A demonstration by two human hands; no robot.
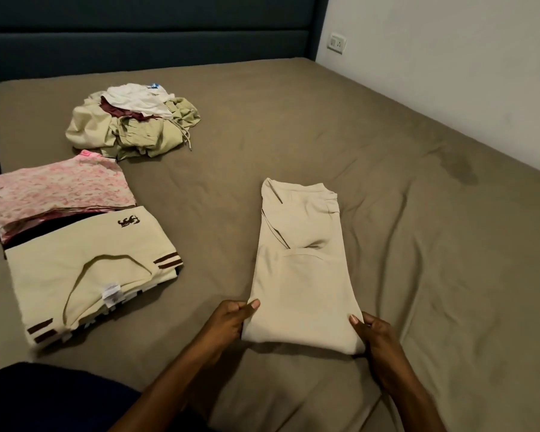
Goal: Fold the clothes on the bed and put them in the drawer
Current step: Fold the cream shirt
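A beige garment (300,263) lies folded into a long narrow strip on the bed (387,151), running away from me. My left hand (231,319) pinches its near left corner, thumb on top. My right hand (371,335) pinches the near right corner the same way. The near end is lifted slightly off the sheet. To the left lie a folded cream shirt with brown stripes (85,275) and a folded pink patterned garment (56,188). A heap of unfolded clothes (131,123) sits further back.
The brown sheet is wrinkled around the garment. A dark blue headboard (138,32) runs along the far side and a white wall with a socket (336,43) along the right. No drawer is in view.
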